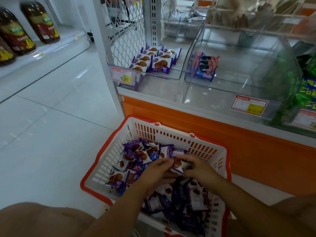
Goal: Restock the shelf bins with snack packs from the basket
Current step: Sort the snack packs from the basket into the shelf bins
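Observation:
A white and orange basket (171,132) sits on the floor in front of the shelf, filled with several purple and white snack packs (135,156). Both my hands are inside it. My left hand (154,170) and my right hand (199,167) together hold one snack pack (178,165) between their fingertips, just above the pile. On the shelf, the left clear bin (145,77) holds several purple snack packs (153,59) stacked in rows. The middle clear bin (222,84) holds a few blue and red cookie packs (204,66).
Green packs (306,93) fill the bin at the right. Price tags (122,76) hang on the bin fronts. An orange shelf base (239,142) runs behind the basket. Dark bottles (20,31) stand on a shelf at the left. My knees show along the bottom edge.

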A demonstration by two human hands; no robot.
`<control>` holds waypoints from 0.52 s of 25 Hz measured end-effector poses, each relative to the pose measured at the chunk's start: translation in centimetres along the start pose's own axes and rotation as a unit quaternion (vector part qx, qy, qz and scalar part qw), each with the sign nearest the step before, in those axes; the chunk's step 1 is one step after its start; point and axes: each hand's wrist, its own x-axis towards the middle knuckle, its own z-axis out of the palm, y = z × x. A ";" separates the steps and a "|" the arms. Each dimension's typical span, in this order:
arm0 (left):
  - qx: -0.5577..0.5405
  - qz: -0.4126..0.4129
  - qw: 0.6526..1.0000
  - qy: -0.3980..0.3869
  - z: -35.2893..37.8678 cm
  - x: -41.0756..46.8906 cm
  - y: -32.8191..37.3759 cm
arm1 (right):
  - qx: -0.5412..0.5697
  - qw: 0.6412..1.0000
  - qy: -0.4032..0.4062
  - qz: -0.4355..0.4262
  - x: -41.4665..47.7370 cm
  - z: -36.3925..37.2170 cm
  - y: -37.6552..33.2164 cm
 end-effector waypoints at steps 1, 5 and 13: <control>-0.022 0.012 1.000 0.002 0.0 -0.1 0.2 | 0.082 0.997 0.005 0.004 0.0 0.0 -0.2; -0.084 0.043 0.996 0.003 0.1 -0.4 0.2 | 0.191 0.981 0.031 0.031 -0.2 0.6 -0.6; -0.019 0.079 0.997 0.019 0.6 -1.9 1.2 | 0.121 0.991 0.053 -0.010 -0.9 1.1 -2.0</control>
